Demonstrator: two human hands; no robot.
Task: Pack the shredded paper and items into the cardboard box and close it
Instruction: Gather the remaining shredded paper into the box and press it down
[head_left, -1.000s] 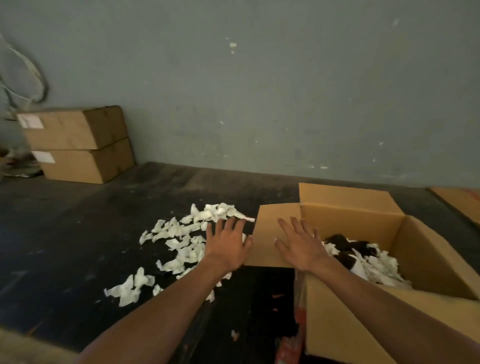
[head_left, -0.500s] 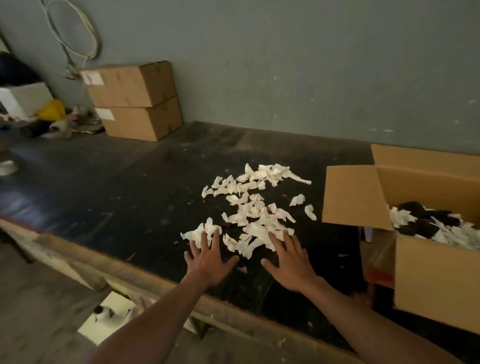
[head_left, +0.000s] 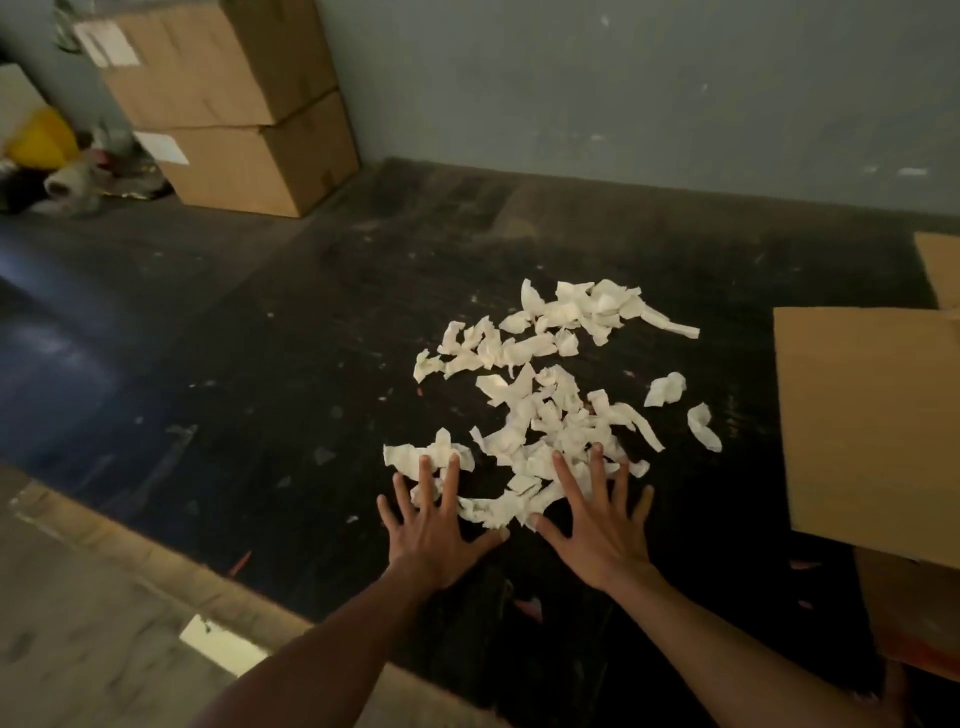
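Your left hand and right hand lie spread, palms down, fingertips on the near edge of the shredded paper scattered mid-table. The cardboard box stands right, its flap beside the scraps. Two stacked cartons sit far left; the table's near edge runs just behind your wrists.

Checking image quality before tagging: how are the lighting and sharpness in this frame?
Head view: dim, flat light; shredded paper and both hands, left hand, right hand, reasonably sharp; stacked boxes at top left softened and leaning from wide-angle distortion.
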